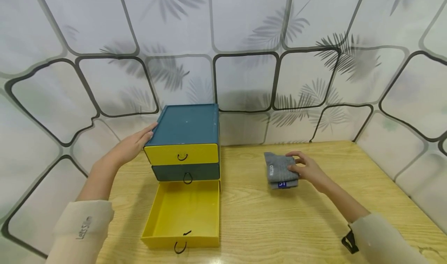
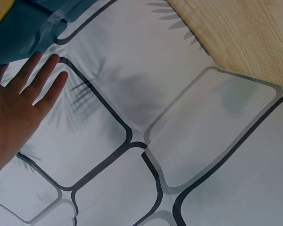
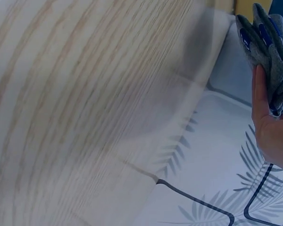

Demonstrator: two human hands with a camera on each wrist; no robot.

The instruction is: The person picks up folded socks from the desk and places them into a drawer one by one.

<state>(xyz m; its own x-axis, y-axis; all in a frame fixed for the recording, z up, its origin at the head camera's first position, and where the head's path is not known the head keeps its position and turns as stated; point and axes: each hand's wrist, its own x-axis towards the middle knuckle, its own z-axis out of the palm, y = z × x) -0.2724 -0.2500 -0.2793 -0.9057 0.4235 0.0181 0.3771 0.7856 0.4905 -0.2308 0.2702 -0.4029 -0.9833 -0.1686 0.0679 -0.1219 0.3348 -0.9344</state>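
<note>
Folded grey socks (image 1: 279, 169) with white lettering and a blue label are held in my right hand (image 1: 307, 171), a little above the wooden table. In the right wrist view, the socks (image 3: 269, 56) show dark blue patches, and the right hand (image 3: 273, 127) grips them from below. My left hand (image 1: 134, 143) rests with straight fingers against the left side of a drawer box (image 1: 188, 124) with a blue top. Its bottom yellow drawer (image 1: 188, 213) is pulled out and holds nothing. The left wrist view shows the left hand (image 2: 23, 103) with fingers extended beside the box (image 2: 37, 33).
Above the pulled-out drawer, a yellow drawer (image 1: 199, 154) and a dark teal drawer (image 1: 206, 172) are closed, each with a black loop handle. A patterned white curtain (image 1: 244, 81) stands behind and beside the wooden table (image 1: 258, 221).
</note>
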